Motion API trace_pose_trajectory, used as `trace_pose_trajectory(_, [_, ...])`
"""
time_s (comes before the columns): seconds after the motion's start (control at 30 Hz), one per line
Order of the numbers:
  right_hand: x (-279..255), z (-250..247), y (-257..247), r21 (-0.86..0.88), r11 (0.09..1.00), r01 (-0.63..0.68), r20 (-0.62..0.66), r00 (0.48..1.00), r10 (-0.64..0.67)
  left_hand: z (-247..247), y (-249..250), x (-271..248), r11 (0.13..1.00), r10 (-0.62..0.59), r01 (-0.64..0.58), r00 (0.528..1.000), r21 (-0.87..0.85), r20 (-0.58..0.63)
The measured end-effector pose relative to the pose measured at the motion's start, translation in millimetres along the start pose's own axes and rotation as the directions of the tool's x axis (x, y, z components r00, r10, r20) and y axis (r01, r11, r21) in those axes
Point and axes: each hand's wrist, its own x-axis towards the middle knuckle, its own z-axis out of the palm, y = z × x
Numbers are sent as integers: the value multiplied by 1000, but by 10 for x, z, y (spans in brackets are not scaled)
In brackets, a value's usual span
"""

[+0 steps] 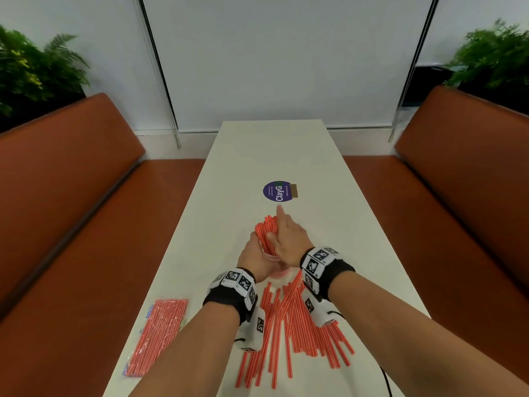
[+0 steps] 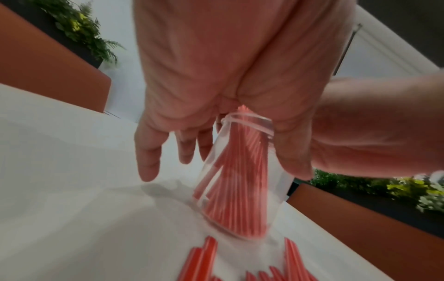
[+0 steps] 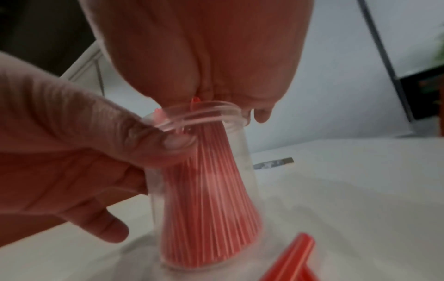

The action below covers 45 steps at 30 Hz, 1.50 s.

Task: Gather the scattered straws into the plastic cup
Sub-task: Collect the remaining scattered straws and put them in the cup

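A clear plastic cup point(image 2: 242, 180) stands upright on the white table point(image 1: 272, 150), packed with a bundle of red-and-white straws point(image 1: 266, 232) that sticks out well above its rim. My left hand point(image 1: 256, 253) holds the cup near the rim, its thumb point(image 3: 173, 141) pressed on the wall. My right hand point(image 1: 287, 239) grips the bundle just above the rim, index finger pointing forward. Several loose straws point(image 1: 297, 322) lie fanned on the table under my wrists, just behind the cup. The head view hides most of the cup behind my hands.
A flat clear packet of more red straws point(image 1: 157, 336) lies at the table's left edge. A round purple sticker point(image 1: 277, 191) sits farther up the table. Orange benches point(image 1: 71, 181) point(image 1: 458, 173) flank the narrow table, with plants behind them.
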Motion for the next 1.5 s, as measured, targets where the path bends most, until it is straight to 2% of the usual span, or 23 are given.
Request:
trace_pose_trajectory(0.1, [68,27,-79,-132,990,59,6,998,-59,-1,-17,20,1000,4,-4,1000,-23,1])
trace_pose_trajectory(0.2, [98,16,-94,-124,988,94,-52,993,-101,-15,-24,16,997,1,2,999,-83,36])
trace_pose_trajectory(0.37, [113,9,-44,-161,943,293,65,956,-286,94,-176,232,995,15,-12,999,-96,32])
trace_pose_trajectory(0.5, [81,-60,-73,-84,958,274,-1,962,-275,88,-226,282,995,32,-30,999,-95,20])
trace_pose_trajectory(0.57, [61,-68,-64,-52,951,306,29,952,-304,63,-161,219,996,49,-47,999,-73,23])
trace_pose_trajectory(0.63, [57,-43,-32,-94,938,333,59,943,-329,44,-73,136,997,73,-72,997,-13,26])
trace_pose_trajectory(0.73, [88,-24,-31,-146,938,313,19,949,-314,2,19,11,999,30,-30,1000,-32,-2])
trace_pose_trajectory(0.87, [80,-53,-123,-217,922,322,60,947,-317,-27,20,-16,999,-41,41,999,-6,-15])
trace_pose_trajectory(0.97, [29,-85,-138,-180,941,288,38,958,-285,-35,21,-20,999,-34,35,999,8,-14])
trace_pose_trajectory(1.07, [-60,-122,-59,-11,986,164,-122,979,-164,-63,23,-48,999,-42,41,999,29,7])
trace_pose_trajectory(1.13, [-159,-208,42,19,1000,-16,-177,984,19,-97,11,-81,997,-49,47,998,62,32])
trace_pose_trajectory(1.2, [-298,-287,169,-50,969,-243,-78,968,239,-136,-17,-141,981,-97,87,994,173,49])
trace_pose_trajectory(1.23, [-387,-307,225,-108,944,-311,19,949,315,-146,-39,-202,963,-126,107,990,249,62])
trace_pose_trajectory(1.27, [-473,-299,274,-169,931,-325,118,931,346,-150,-69,-279,937,-171,137,982,322,80])
trace_pose_trajectory(1.4, [-768,-143,330,-239,959,-152,358,904,233,-75,-224,-655,797,-289,143,944,586,163])
trace_pose_trajectory(1.5, [-871,-3,288,-340,940,-32,420,889,183,57,-351,-928,707,-342,118,920,698,190])
